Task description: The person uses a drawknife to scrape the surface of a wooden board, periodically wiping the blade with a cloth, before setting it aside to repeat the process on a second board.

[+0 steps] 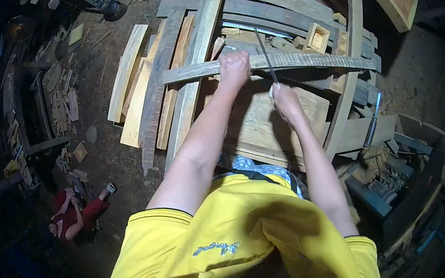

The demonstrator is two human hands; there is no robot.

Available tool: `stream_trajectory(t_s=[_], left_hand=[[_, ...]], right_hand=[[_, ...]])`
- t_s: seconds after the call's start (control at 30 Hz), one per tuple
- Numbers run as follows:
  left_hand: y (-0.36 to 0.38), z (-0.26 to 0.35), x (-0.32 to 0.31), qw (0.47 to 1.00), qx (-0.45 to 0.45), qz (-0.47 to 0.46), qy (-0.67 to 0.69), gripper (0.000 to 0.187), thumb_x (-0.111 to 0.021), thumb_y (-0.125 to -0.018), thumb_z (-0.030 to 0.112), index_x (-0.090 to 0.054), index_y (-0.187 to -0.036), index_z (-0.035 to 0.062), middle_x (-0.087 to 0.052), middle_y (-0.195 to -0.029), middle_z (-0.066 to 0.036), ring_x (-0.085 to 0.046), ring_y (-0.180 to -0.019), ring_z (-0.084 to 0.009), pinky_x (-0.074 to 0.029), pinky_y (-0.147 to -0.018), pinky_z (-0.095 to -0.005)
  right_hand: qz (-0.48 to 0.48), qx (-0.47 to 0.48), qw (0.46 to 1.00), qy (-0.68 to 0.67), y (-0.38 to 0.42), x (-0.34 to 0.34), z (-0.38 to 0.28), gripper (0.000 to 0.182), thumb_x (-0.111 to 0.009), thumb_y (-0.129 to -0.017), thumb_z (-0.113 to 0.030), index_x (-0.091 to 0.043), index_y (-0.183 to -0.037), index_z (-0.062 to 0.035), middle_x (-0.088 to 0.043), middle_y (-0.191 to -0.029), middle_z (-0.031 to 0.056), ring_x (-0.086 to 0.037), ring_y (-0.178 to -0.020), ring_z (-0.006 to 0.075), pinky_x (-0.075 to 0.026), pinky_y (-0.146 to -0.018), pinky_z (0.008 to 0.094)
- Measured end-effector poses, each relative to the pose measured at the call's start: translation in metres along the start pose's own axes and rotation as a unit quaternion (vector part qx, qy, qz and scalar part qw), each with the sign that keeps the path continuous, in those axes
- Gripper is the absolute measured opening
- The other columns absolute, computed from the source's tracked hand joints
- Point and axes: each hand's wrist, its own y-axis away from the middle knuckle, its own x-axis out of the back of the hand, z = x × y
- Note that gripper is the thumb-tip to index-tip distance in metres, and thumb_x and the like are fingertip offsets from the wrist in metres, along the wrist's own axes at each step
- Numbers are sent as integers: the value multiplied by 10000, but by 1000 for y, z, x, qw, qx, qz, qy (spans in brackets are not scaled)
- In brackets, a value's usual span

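Note:
A long, narrow wooden board (296, 60) lies slantwise across two upright-running beams, its upper face covered in rough cross marks. My left hand (235, 68) is closed over this board left of its middle, pressing it from above. In the fist of my right hand (287, 102) is a long tool with a thin dark blade (266, 55), which points away from me and crosses over the board. I cannot tell whether the blade is a saw or a file. Under the board, a wide flat wooden panel (270, 120) partly shows in shadow.
A left beam (192, 78) and a right beam (345, 88) carry the board. Loose planks (140, 93) lean at the left. Beyond are a ruler (258, 29) and a small wooden box (318, 38). A chisel-like tool (373, 120) lies right. A person (75, 212) sits at lower left.

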Motion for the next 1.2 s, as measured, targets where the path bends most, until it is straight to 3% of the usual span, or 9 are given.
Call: stream_trajectory(t_s=[0.07,0.17,0.23,0.5,0.73,0.87,1.03,1.1,1.2], left_hand=[[0,-1,-2,999,4,-30,10,225,-653,-682,191,-593,-855,60,-635,-825,-125,-617,-815,-277,-431,-718,-430],[1,-1,-4,1000,-1,-11,13,197,-637,-684,176,-594,-836,57,-634,-828,-128,-615,-820,-275,-429,-713,-428],[0,2,-1,1000,-3,-14,8,154,-607,-699,160,-597,-826,73,-634,-824,-114,-617,-798,-263,-418,-719,-411],[3,-1,-3,998,-25,49,-9,117,-577,-701,145,-588,-788,67,-632,-698,-115,-623,-664,-277,-434,-649,-443],[0,2,5,999,5,-31,-20,147,-608,-698,154,-613,-831,93,-645,-817,-93,-634,-771,-239,-434,-726,-382],[0,4,8,999,4,-34,-28,163,-609,-696,149,-617,-847,88,-645,-825,-100,-634,-780,-240,-440,-715,-386],[-1,3,4,999,7,-38,-17,164,-601,-705,151,-618,-856,87,-645,-831,-104,-633,-789,-241,-439,-716,-389],[-1,2,4,999,3,-33,-15,162,-598,-707,151,-619,-855,87,-645,-830,-106,-633,-789,-241,-439,-716,-390],[-1,3,3,999,-2,-38,-12,150,-588,-710,151,-617,-843,87,-644,-826,-106,-635,-772,-245,-439,-711,-391]], right_hand=[[62,101,991,54,10,-10,24,417,-316,-908,-316,-527,-757,10,-540,-610,166,-515,-466,262,-395,-469,417],[44,91,994,50,-18,-8,12,419,-318,-903,-320,-520,-769,22,-562,-645,195,-544,-519,301,-419,-524,433],[1,-30,999,12,-28,5,-24,417,-319,-902,-312,-514,-800,42,-577,-669,208,-563,-594,317,-426,-587,448],[32,57,997,50,13,-2,10,430,-337,-917,-326,-519,-804,47,-565,-670,222,-570,-631,335,-420,-618,455],[-5,-36,999,24,-31,7,-31,434,-321,-918,-327,-547,-814,28,-577,-687,188,-574,-618,274,-432,-606,424],[32,60,997,41,-9,-6,8,447,-319,-914,-338,-538,-817,39,-573,-683,202,-576,-600,282,-430,-572,437],[-6,-17,1000,7,-10,12,-28,453,-341,-909,-329,-545,-795,59,-583,-655,195,-575,-600,305,-434,-601,426],[-43,-45,998,22,-30,15,-43,413,-343,-864,-256,-591,-991,49,-537,-1096,289,-508,-1049,425,-399,-898,450],[-25,-28,999,3,-19,10,-31,413,-344,-865,-258,-589,-972,56,-538,-1064,306,-501,-1045,437,-401,-882,463]])
